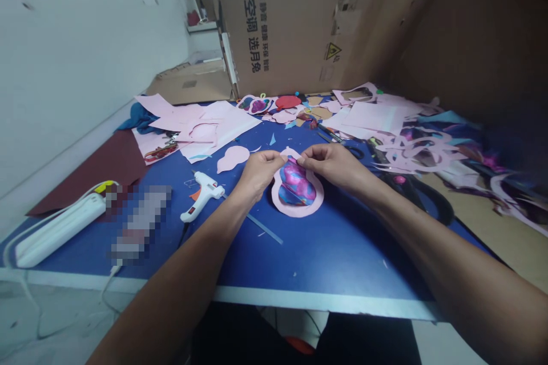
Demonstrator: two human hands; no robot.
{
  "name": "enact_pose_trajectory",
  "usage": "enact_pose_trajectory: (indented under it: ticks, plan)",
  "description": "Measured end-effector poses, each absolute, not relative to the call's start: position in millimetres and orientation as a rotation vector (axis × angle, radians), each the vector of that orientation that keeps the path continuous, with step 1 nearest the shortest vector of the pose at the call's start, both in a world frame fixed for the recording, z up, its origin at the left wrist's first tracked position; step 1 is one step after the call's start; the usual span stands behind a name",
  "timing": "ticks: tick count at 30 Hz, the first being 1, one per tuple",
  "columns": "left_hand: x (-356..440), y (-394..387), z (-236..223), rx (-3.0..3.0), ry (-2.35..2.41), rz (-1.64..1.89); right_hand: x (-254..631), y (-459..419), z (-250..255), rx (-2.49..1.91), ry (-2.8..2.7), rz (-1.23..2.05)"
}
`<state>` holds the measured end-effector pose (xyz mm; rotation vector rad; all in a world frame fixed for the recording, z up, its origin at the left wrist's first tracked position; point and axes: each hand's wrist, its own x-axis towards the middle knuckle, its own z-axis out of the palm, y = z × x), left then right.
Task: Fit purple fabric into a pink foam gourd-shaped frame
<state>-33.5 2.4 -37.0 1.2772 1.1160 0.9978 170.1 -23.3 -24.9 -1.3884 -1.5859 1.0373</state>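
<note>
A gourd-shaped pink felt piece (278, 204) lies over the blue table, with shiny purple and blue fabric (296, 182) in its middle. At its narrow upper part, my left hand (262, 170) pinches the left edge between thumb and fingers. On the other side, my right hand (329, 162) is closed at the upper right, its fingertips on the piece near the fabric. Another pink gourd-shaped cutout (233, 158) lies flat to the left of my left hand. Nearby rests a white hot glue gun (202, 197), with a clear glue stick (265, 228) sticking out behind it.
Pink felt sheets (222, 122) and offcuts (419, 151) spread across the back and right. Black scissors (353, 151) lie beyond my right hand. A white power strip (60, 231) with cables sits at the left. A large cardboard box (295, 23) stands behind the blue table (325, 262).
</note>
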Motion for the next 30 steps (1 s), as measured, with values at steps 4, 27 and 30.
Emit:
enact_pose_trajectory:
  ticks: [4,27,30]
  plan:
    - [-32.3,1.2,-36.3,1.299,1.099,1.001,168.3,-25.2,-22.3,-1.371,-1.572,1.055]
    - [-35.2,-5.2,-39.2,1.236,0.847,0.696,177.2,-22.4,-14.6,-1.331,-1.550,0.795]
    - [-33.3,-5.6,-39.3,1.212,0.826,0.691,179.4,-22.7,-12.4,-1.351,-1.512,0.766]
